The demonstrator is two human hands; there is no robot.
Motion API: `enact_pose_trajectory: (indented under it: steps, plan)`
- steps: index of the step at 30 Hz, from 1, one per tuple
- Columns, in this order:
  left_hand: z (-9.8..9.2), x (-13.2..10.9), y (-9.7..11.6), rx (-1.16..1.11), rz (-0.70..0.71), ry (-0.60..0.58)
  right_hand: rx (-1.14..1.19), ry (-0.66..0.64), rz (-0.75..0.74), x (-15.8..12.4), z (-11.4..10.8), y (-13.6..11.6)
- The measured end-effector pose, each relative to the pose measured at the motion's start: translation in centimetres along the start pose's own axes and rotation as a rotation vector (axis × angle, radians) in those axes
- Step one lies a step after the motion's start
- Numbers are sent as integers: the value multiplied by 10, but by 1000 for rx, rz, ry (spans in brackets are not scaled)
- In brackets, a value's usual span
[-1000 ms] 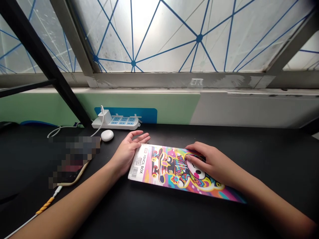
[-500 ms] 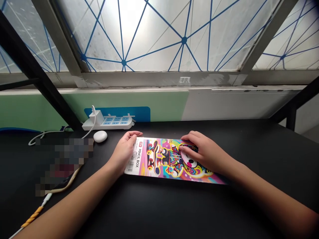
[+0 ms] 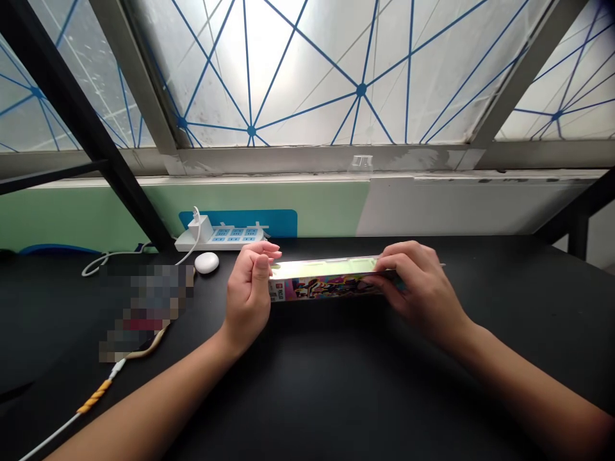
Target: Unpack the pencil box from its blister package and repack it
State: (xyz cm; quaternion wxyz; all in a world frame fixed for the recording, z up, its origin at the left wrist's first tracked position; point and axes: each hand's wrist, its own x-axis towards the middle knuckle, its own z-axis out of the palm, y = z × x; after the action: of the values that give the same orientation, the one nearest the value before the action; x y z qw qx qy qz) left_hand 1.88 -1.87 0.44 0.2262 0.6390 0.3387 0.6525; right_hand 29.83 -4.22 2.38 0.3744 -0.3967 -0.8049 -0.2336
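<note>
A colourful pencil box [image 3: 327,282] stands tipped up on its long edge on the black table [image 3: 307,384], its printed face toward me and its pale green side on top. My left hand [image 3: 250,291] grips its left end with curled fingers. My right hand [image 3: 416,285] holds its right end, fingers over the top edge.
A white power strip [image 3: 221,237] with a plugged charger lies by the wall at the back left. A small white oval case [image 3: 207,262] sits beside it. A blurred-out device [image 3: 144,307] with an orange-tipped cable [image 3: 91,400] lies at the left. A black frame post [image 3: 91,128] slants across the window.
The pencil box lay flat with my hands resting on it; now both hands have tipped it up onto its edge and hold its two ends.
</note>
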Motion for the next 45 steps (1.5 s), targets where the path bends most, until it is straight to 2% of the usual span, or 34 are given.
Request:
enact_pose_trajectory:
  steps: [3, 5, 8, 10, 12, 15, 18, 21, 25, 28, 33, 40, 45]
  plan:
    - [-11, 3, 13, 85, 247, -58, 86, -29, 14, -5, 4, -11]
    - [-19, 7, 23, 199, 403, -164, 114, -103, 2, -8, 8, -20]
    - [-25, 13, 34, 420, 403, -410, 82, -217, -42, -11, 14, -31]
    - [-23, 16, 32, 550, 361, -599, 51, -260, -74, -12, 20, -36]
    - [-20, 18, 21, 647, 301, -761, 62, -294, -108, -14, 25, -39]
    - [-17, 15, -1, 753, 201, -897, 155, -369, -171, -15, 31, -40]
    - [-17, 12, -13, 816, 145, -922, 237, -445, -176, -16, 31, -37]
    - [-17, 11, -13, 816, 125, -915, 335, -472, -113, -16, 26, -31]
    - [-17, 11, -11, 823, 134, -928, 476, -477, 113, -16, 22, -21]
    - [-17, 12, -12, 827, 137, -937, 440, -540, 254, -15, 25, -11]
    - [-16, 12, -12, 835, 139, -941, 435, -659, 263, -16, 31, 2]
    - [-17, 11, -13, 813, 144, -928, 451, -612, 251, -16, 32, 3]
    - [-13, 10, -7, 866, 223, -888, 352, -544, 158, -13, 30, 3]
